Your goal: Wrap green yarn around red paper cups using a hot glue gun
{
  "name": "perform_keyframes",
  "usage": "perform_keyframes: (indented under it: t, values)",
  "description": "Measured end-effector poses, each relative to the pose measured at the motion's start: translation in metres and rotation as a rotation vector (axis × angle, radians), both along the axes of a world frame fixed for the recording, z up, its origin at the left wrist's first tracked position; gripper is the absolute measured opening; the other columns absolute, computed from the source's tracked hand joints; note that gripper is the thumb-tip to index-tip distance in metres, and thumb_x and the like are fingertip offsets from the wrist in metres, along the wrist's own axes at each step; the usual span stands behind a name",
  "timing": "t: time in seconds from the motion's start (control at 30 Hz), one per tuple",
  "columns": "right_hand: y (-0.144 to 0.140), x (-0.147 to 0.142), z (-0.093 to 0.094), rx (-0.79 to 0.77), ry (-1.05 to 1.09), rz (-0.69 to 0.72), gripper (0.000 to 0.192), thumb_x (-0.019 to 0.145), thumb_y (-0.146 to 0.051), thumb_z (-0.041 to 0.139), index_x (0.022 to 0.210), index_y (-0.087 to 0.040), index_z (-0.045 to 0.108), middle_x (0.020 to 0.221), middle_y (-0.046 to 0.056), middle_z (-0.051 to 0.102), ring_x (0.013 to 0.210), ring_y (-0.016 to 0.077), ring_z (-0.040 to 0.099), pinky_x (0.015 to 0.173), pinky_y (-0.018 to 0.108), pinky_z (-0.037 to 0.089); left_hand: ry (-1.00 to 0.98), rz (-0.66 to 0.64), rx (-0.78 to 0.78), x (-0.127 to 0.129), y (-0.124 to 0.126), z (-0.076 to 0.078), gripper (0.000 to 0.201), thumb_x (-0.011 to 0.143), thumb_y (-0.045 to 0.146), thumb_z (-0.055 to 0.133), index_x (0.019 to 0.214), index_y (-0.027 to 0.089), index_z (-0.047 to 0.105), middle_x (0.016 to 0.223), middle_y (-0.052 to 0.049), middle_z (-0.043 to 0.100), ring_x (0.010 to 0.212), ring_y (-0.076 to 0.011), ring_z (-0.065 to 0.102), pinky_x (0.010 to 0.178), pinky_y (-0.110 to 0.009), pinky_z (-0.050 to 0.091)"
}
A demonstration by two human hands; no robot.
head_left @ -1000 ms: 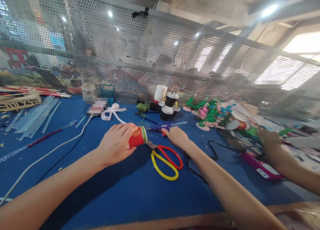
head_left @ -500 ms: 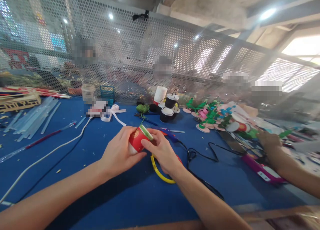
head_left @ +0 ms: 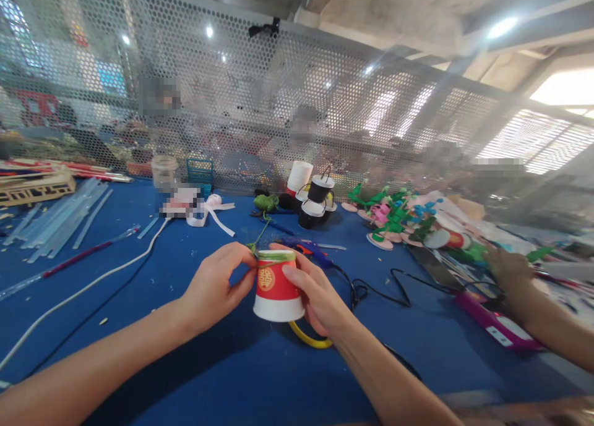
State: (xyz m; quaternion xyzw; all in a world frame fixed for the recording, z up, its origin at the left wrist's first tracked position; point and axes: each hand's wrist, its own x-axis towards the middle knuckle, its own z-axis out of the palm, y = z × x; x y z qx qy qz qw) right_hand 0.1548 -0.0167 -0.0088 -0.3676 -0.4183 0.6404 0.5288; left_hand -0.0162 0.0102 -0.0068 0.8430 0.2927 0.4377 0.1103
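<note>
A red and white paper cup [head_left: 278, 293] with a gold emblem is held upside down above the table. Green yarn [head_left: 276, 255] is wound around its narrow end, at the top. My right hand [head_left: 320, 287] grips the cup from the right, thumb on the front. At the cup's left side, my left hand [head_left: 220, 277] is closed in a pinch on the green yarn, which runs back to a green yarn ball [head_left: 266, 202]. Under my right hand lies a curved yellow piece [head_left: 310, 340], partly hidden. Beyond it is a blue and orange glue gun [head_left: 316, 254].
Black-wrapped cups [head_left: 312, 214] and a white cup stack [head_left: 299, 177] stand at the back. Glue sticks [head_left: 69, 219] lie left, near a white cable [head_left: 97, 281]. Right are green and pink craft pieces [head_left: 390, 219], a purple power strip [head_left: 494, 327] and another person's hand [head_left: 510, 271].
The cup has turned from tilted to nearly vertical, its emblem now facing me. My left hand has moved off the cup's body to the yarn at its side.
</note>
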Motion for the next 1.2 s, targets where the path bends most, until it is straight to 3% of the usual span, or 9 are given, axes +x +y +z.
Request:
perform_keyframes:
  t: [0.13, 0.27, 0.53, 0.83, 1.03, 1.2]
  values:
    - [-0.001, 0.001, 0.0, 0.006, 0.014, 0.052, 0.06, 0.056, -0.035, 0.075, 0.11, -0.019, 0.053, 0.097, 0.005, 0.066, 0.088, 0.0199, 0.061, 0.081, 0.034, 0.046, -0.039, 0.014, -0.071, 0.0, -0.003, 0.005, 0.005, 0.078, 0.014, 0.046, 0.077, 0.018, 0.049, 0.08, -0.002, 0.061, 0.072, -0.0113, 0.057, 0.067, -0.023, 0.046]
    - [0.001, 0.002, 0.0, 0.005, -0.004, 0.002, 0.056, 0.057, -0.033, 0.075, 0.108, -0.019, 0.054, 0.092, 0.003, 0.067, 0.082, 0.0167, 0.061, 0.077, 0.03, 0.046, -0.106, 0.047, -0.199, -0.001, -0.006, 0.009, 0.003, 0.077, 0.017, 0.045, 0.074, 0.018, 0.046, 0.075, -0.001, 0.06, 0.068, -0.0113, 0.057, 0.063, -0.024, 0.046]
    - [0.001, 0.004, 0.001, -0.007, 0.004, 0.008, 0.053, 0.056, -0.03, 0.074, 0.105, -0.02, 0.057, 0.088, 0.002, 0.067, 0.076, 0.0147, 0.061, 0.073, 0.029, 0.047, -0.151, -0.007, -0.45, -0.002, -0.008, 0.016, 0.01, 0.077, 0.028, 0.05, 0.076, 0.018, 0.047, 0.052, 0.008, 0.04, 0.044, -0.0063, 0.035, 0.041, -0.018, 0.03]
    - [-0.001, 0.004, 0.0, -0.001, 0.064, 0.061, 0.05, 0.056, -0.03, 0.073, 0.103, -0.02, 0.058, 0.091, 0.004, 0.068, 0.076, 0.0164, 0.062, 0.075, 0.031, 0.047, -0.217, -0.056, -0.576, 0.003, -0.006, 0.016, 0.021, 0.076, 0.036, 0.051, 0.068, 0.017, 0.05, 0.057, 0.004, 0.05, 0.049, -0.007, 0.04, 0.044, -0.019, 0.033]
    - [-0.001, 0.005, 0.001, 0.015, 0.115, 0.107, 0.046, 0.057, -0.029, 0.072, 0.1, -0.02, 0.06, 0.092, 0.004, 0.068, 0.078, 0.0167, 0.062, 0.078, 0.031, 0.046, -0.275, -0.128, -0.674, 0.005, -0.004, 0.019, 0.023, 0.071, 0.036, 0.056, 0.064, 0.017, 0.046, 0.054, 0.007, 0.041, 0.048, -0.0061, 0.035, 0.044, -0.019, 0.03]
    - [-0.002, 0.005, 0.001, 0.009, 0.136, 0.139, 0.043, 0.055, -0.03, 0.071, 0.096, -0.02, 0.061, 0.09, 0.004, 0.068, 0.082, 0.0202, 0.062, 0.08, 0.034, 0.045, -0.296, -0.226, -0.814, 0.003, 0.0, 0.018, 0.025, 0.071, 0.038, 0.058, 0.076, 0.018, 0.044, 0.052, 0.01, 0.031, 0.047, -0.0056, 0.028, 0.045, -0.018, 0.026]
